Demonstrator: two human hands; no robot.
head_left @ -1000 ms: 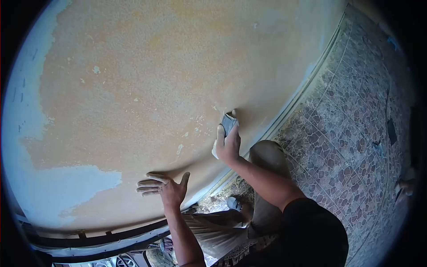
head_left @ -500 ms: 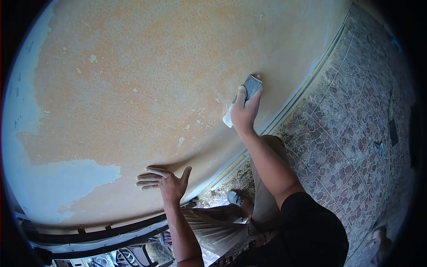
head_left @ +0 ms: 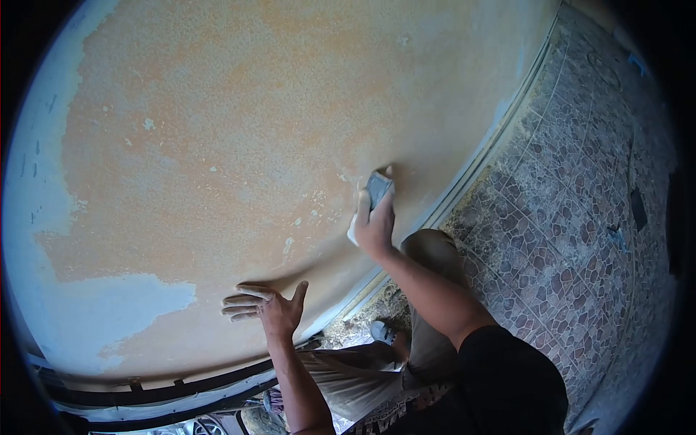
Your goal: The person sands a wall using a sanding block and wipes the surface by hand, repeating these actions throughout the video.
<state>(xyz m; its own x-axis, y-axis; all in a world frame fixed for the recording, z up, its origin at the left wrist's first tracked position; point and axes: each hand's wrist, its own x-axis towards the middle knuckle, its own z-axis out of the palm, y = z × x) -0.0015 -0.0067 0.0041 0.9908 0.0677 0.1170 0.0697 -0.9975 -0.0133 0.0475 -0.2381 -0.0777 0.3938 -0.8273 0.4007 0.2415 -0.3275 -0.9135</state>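
A large curved panel (head_left: 217,130) with a worn tan surface and pale blue-white patches fills the upper left and middle. Against it, near its right edge, my right hand (head_left: 375,221) is closed round a grey sanding block (head_left: 378,188), and a whitish piece shows under the palm. Lower on the panel my left hand (head_left: 272,308) rests with its dusty fingers spread, holding nothing.
Patterned stone-look flooring (head_left: 551,268) lies to the right, with a dark flat object (head_left: 638,209) and a small blue item (head_left: 616,238) on it. Dust lines the panel's edge. My legs and one foot (head_left: 382,332) are below.
My right hand has moved down and to the left across the panel with the grey block. My left hand has stayed in nearly the same place.
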